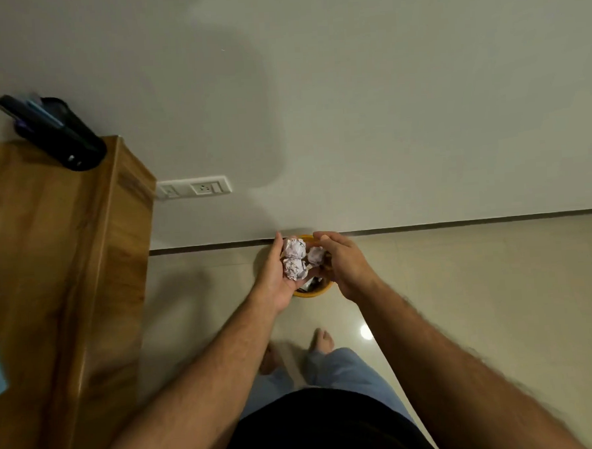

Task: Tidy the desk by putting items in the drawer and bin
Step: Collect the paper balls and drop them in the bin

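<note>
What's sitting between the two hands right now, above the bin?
In the head view, three crumpled paper balls sit between the left hand and right hand, above the yellow bin.

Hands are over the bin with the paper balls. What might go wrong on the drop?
Three crumpled paper balls sit loosely between the left hand and right hand, so one may roll out early. The yellow bin looks small and already holds some rubbish, so a ball might bounce onto the floor.
</note>
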A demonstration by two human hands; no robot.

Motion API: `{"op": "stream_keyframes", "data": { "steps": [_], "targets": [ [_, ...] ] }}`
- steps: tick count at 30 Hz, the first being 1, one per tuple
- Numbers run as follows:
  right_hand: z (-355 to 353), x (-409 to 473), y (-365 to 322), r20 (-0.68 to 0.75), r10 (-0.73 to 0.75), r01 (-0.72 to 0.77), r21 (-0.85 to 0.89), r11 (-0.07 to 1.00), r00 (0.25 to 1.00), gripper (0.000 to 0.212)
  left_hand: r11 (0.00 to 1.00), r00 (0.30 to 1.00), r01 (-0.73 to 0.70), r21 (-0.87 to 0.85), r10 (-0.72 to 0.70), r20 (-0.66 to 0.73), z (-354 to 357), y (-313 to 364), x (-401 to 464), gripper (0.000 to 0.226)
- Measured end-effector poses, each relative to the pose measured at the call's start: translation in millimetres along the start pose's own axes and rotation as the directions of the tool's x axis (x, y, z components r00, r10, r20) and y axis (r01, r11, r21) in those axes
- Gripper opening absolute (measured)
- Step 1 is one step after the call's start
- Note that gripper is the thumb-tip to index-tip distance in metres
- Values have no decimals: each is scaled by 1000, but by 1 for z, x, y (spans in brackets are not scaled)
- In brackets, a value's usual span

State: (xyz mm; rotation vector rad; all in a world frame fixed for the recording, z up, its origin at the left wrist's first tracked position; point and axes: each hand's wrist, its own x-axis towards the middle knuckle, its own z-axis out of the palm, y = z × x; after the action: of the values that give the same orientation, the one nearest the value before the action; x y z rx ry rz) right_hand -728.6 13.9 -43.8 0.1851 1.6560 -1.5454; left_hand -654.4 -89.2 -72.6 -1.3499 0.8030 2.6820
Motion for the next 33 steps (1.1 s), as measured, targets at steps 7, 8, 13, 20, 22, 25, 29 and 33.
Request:
{"op": "stream_keyframes", "data": {
  "steps": [7, 8, 13, 20, 22, 25, 29, 33],
  "targets": [
    [-21, 55, 15, -34, 144, -143, 17, 990, 989, 19, 996, 996, 71, 60, -68, -59, 5, -15, 58, 48],
    [-23, 64, 19, -31, 165, -164, 10, 986, 986, 20, 995, 994, 76, 70, -69, -87, 3, -18, 68, 45],
    [-32, 121, 44, -64, 283, -284, -19, 959, 957, 27, 988, 979, 128, 88, -111, -169, -9, -30, 127, 38],
    [-44, 219, 100, -126, 370, -372, 7, 928, 920, 23, 956, 959, 175, 235, -111, -261, -37, -54, 231, 42],
    [-48, 240, 119, -146, 400, -400, 26, 916, 905, 25, 944, 952, 199, 264, -122, -280, -48, -63, 253, 48],
    [-51, 265, 142, -159, 428, -423, 67, 904, 890, 26, 941, 946, 222, 255, -145, -289, -65, -79, 283, 55],
    [-57, 286, 159, -159, 436, -426, 96, 900, 886, 21, 956, 955, 202, 215, -144, -259, -72, -87, 301, 53],
    [-63, 292, 162, -194, 416, -417, 39, 908, 888, 21, 961, 949, 202, 189, -145, -280, -76, -87, 306, 52]
  ]
}}
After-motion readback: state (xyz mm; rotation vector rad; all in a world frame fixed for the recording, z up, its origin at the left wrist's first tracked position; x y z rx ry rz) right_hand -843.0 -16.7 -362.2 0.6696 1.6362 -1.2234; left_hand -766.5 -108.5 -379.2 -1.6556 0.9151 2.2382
